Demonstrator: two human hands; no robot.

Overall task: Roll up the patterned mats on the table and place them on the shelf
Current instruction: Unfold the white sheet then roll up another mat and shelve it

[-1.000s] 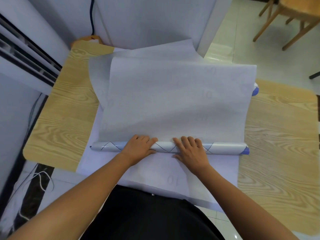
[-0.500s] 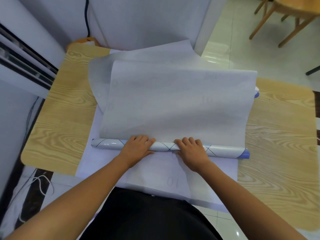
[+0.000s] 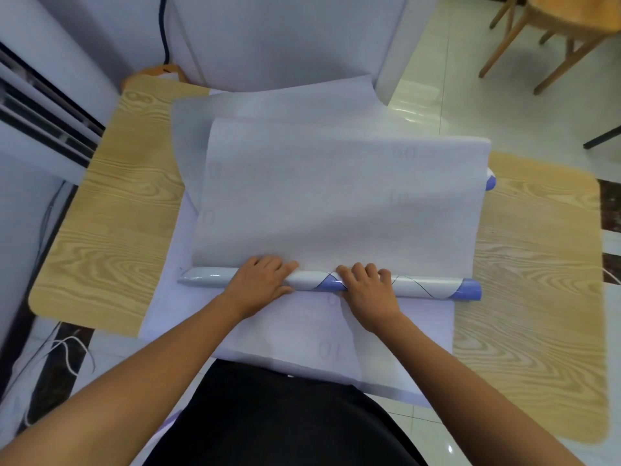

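A white mat (image 3: 336, 203) lies face down on the wooden table (image 3: 111, 237), its near edge wound into a roll (image 3: 423, 287) that shows white, blue patches and thin dark lines. My left hand (image 3: 258, 284) and my right hand (image 3: 366, 287) both press on top of the roll, fingers curved over it, a short gap between them. More white mats (image 3: 295, 334) lie flat underneath and hang over the near table edge. Another one (image 3: 268, 102) sticks out at the back. A second blue-ended roll (image 3: 490, 181) peeks out at the right.
A white wall panel (image 3: 285, 38) stands behind the table, with slatted white furniture (image 3: 40, 112) at the left. Wooden chair legs (image 3: 544, 38) stand on the tiled floor at the upper right. Cables (image 3: 67, 351) lie on the floor at the lower left.
The roll has turned away from me and grown a little thicker, with a blue patch now showing between my hands. Both hands moved forward with it.
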